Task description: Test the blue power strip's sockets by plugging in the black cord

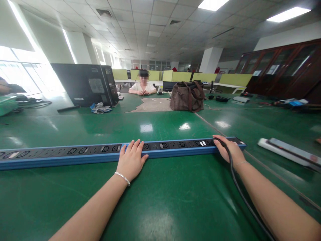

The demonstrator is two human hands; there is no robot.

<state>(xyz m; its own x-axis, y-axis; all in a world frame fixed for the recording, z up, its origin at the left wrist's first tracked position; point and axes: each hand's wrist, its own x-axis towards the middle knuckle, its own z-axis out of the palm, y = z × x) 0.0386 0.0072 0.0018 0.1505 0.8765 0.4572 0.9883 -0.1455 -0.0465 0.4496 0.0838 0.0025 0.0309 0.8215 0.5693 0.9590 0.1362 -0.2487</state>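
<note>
A long blue power strip [160,154] with rows of black sockets lies across the green table. My left hand [131,157] rests flat on top of it near the middle, fingers stretched out over the sockets. Toward the strip's right end, my right hand [229,150] is closed around the end of a black power cord [234,179], at the sockets. From there the cord runs down along my right forearm. Whether its plug sits inside a socket cannot be made out, because my fingers cover it.
A white power strip [288,152] lies to the right. Farther back stand a black computer case [85,85], a pair of gloves [100,108] and a brown bag [187,97]. Across the table sits a person [142,87]; a green bin [7,104] is at far left.
</note>
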